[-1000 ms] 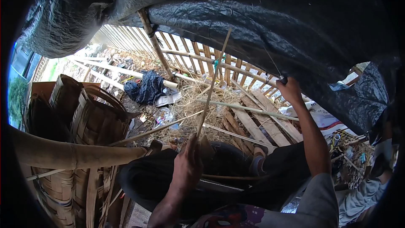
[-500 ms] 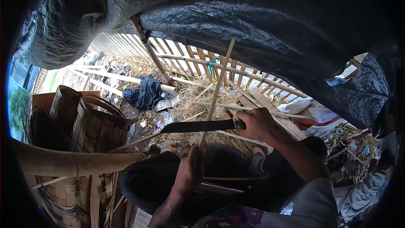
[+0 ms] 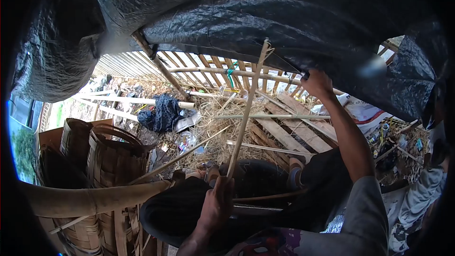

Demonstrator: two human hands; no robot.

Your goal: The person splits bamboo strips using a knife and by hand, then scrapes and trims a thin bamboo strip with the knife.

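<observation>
My left hand [image 3: 217, 204] is closed around the lower end of a long bamboo strip [image 3: 247, 109], which slants up and away from me. Far out at the right, my right hand [image 3: 316, 84] grips the handle of a large knife. Its dark blade [image 3: 286, 62], seen nearly edge-on, points toward the strip's upper end. Thin curled fibres hang off that tip. Whether the blade touches the strip, I cannot tell.
Woven bamboo baskets [image 3: 116, 154] and a thick bamboo pole [image 3: 95, 199] stand close on the left. Black plastic sheeting [image 3: 246, 23] hangs overhead, before a slatted fence [image 3: 189, 64]. Boards [image 3: 296, 135], shavings and a dark cloth [image 3: 162, 115] lie on the ground. Another person's sleeve [image 3: 419, 199] shows at right.
My right hand has moved the knife up and away, from low across the strip to near its far tip. Frayed fibres now show at that tip. My left hand keeps its hold.
</observation>
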